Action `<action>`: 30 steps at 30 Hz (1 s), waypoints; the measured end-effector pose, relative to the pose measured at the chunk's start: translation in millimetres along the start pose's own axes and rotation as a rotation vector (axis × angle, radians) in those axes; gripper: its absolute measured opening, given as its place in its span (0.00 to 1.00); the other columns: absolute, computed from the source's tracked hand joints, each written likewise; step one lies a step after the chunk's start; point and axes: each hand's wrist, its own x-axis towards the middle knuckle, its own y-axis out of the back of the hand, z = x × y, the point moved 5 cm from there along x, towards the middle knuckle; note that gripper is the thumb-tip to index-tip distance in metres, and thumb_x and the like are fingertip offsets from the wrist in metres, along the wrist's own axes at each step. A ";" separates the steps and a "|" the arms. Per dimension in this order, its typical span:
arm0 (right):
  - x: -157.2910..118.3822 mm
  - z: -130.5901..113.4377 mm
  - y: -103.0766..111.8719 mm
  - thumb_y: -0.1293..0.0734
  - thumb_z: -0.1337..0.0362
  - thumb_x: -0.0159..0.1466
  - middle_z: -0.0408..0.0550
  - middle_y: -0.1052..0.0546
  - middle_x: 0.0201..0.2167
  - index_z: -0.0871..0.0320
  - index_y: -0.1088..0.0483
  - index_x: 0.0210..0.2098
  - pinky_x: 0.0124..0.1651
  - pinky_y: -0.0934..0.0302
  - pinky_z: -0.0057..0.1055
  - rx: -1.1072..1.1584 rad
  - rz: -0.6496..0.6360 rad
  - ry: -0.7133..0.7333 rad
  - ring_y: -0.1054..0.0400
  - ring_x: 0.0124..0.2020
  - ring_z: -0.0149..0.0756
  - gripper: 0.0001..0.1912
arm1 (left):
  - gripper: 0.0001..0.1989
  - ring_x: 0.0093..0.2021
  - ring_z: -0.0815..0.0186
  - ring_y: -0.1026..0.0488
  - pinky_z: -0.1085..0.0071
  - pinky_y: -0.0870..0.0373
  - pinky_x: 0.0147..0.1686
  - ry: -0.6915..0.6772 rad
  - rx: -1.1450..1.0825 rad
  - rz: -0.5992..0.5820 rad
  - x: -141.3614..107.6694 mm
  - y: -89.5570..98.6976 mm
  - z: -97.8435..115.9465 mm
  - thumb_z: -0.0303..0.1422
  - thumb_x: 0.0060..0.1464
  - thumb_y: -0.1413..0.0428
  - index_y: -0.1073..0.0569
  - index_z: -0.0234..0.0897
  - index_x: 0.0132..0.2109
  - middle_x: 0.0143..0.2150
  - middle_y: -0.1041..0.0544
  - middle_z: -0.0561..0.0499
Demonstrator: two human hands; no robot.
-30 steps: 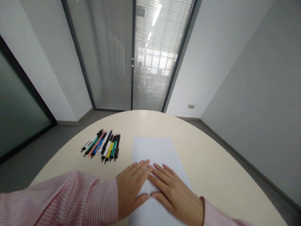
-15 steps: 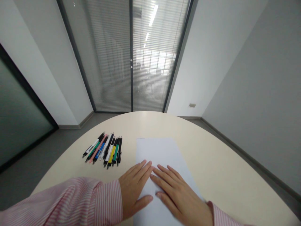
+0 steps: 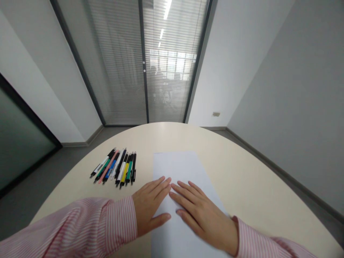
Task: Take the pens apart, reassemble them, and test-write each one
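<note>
A sheet of white paper [image 3: 178,165] lies on the round table in front of me. My left hand [image 3: 151,206] rests palm down across its left edge, fingers stretched out and thumb apart. On the paper to the right, my right hand [image 3: 202,215] lies flat with its fingers spread. The fingertips of the two hands meet or nearly meet near the middle of the sheet. Neither hand holds anything. Beyond my left hand, several pens [image 3: 115,166] in black, white, green, pink, blue and yellow lie side by side in a slanted row.
The cream round table [image 3: 249,190] curves away to its far edge. Behind it stands a glass partition [image 3: 120,71] with blinds, beside a white wall [image 3: 228,64] with a small outlet plate [image 3: 216,114]. A frosted glass panel [image 3: 21,132] is at the left.
The whole view has shifted slightly, so the table, pens and hands sit a little higher and further left. Both hands keep the same flat pose on the paper.
</note>
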 end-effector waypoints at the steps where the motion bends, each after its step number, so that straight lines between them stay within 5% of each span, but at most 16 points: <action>1: -0.2 -0.1 -0.1 0.45 0.61 0.68 0.46 0.44 0.64 0.51 0.51 0.64 0.64 0.55 0.47 0.001 0.004 0.003 0.53 0.65 0.39 0.25 | 0.29 0.65 0.55 0.50 0.57 0.43 0.60 -0.004 0.001 0.004 0.1 0.4 0.1 0.45 0.60 0.56 0.44 0.30 0.62 0.65 0.43 0.40; 30: -0.3 -1.4 0.5 0.46 0.61 0.68 0.46 0.43 0.64 0.51 0.48 0.63 0.64 0.55 0.48 0.000 -0.002 -0.004 0.52 0.64 0.40 0.24 | 0.30 0.64 0.54 0.48 0.55 0.41 0.58 -0.001 0.011 -0.004 0.0 0.9 -0.4 0.46 0.59 0.56 0.45 0.31 0.63 0.65 0.43 0.41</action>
